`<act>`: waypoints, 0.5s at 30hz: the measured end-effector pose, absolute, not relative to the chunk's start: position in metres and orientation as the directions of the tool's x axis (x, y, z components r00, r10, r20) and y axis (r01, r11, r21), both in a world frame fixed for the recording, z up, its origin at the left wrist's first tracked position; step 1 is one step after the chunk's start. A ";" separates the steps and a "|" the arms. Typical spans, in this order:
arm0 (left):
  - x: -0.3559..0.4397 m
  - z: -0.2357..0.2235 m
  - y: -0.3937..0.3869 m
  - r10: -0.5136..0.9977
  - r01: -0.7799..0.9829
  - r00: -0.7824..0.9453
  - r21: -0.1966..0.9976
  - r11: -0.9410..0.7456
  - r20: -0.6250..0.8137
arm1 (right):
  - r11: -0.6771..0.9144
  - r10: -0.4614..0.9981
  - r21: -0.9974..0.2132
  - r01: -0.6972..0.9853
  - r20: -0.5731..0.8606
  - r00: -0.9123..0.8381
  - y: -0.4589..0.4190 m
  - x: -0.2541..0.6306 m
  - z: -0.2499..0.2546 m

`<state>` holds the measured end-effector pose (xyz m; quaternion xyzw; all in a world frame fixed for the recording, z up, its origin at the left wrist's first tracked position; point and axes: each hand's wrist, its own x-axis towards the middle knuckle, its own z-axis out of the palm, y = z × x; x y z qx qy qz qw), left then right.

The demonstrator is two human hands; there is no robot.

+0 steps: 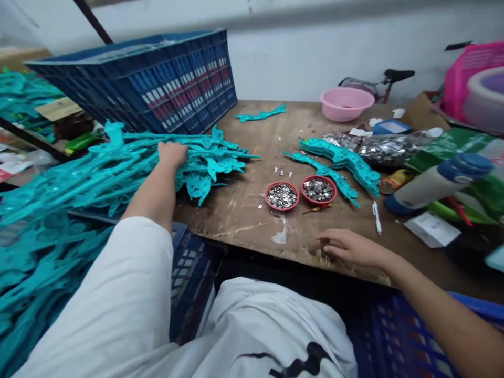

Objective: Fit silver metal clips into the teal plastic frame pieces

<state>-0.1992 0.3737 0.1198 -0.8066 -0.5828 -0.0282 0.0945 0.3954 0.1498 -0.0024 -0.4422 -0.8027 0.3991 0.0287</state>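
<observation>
White sleeve (pixel 114 278) covers the person's left arm at lower left of the frame, next to a white shirt front (pixel 275 331) with a black print, and a blue plastic crate (pixel 191 278) sits just below the table edge between them. Further out, the left hand (pixel 171 155) lies on a heaped bundle of teal plastic sprays (pixel 118 170), its fingers curled down over the thin stems; whether they are truly gripping cannot be told. At lower right, the right hand (pixel 354 249) hovers at the front edge of a worn plywood table (pixel 244 223), its fingers loosely open and holding nothing. Those stems look interlocked, so a hard tug could snag or snap the thin arms, or drag part of the heap over the edge. Just beyond the right hand stand 2 shallow red dishes (pixel 281 196) of silver discs (pixel 318 190); a careless sweep could tip them and scatter the discs. Past them lies a smaller teal stack (pixel 338 163), beside a bag of silver discs (pixel 384 149) and a white bottle (pixel 439 184) on its side, which could roll if knocked. A pink basin (pixel 346 103) sits at the far edge, and a stacked blue crate (pixel 145 79) looms at upper left.
</observation>
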 end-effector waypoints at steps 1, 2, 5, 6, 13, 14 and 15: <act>-0.196 0.127 0.374 0.952 0.963 0.257 -0.127 -0.238 0.165 | 0.319 0.720 -0.637 0.702 -0.319 -0.617 0.149 0.393 -0.006; -0.194 0.135 0.372 0.969 0.979 0.174 -0.133 -0.151 0.177 | 0.348 0.704 -0.609 0.713 -0.332 -0.627 0.148 0.392 -0.009; -0.192 0.160 0.360 0.965 0.993 0.046 -0.121 -0.015 0.257 | 0.397 0.701 -0.574 0.716 -0.313 -0.641 0.148 0.390 -0.014; -0.191 0.166 0.351 0.952 0.994 0.052 -0.106 -0.021 0.303 | 0.400 0.725 -0.580 0.710 -0.273 -0.632 0.149 0.390 -0.014; -0.126 0.122 0.230 0.959 0.980 0.183 0.043 -0.197 0.216 | 0.053 0.827 -0.907 0.418 -0.195 -0.528 0.137 0.353 0.014; -0.108 0.107 0.206 0.957 0.958 0.273 0.058 -0.279 0.101 | -0.084 0.819 -0.960 0.268 -0.220 -0.531 0.127 0.341 0.020; -0.090 0.092 0.183 0.934 0.932 0.357 0.077 -0.355 -0.017 | -0.213 0.820 -0.971 0.111 -0.240 -0.519 0.116 0.331 0.025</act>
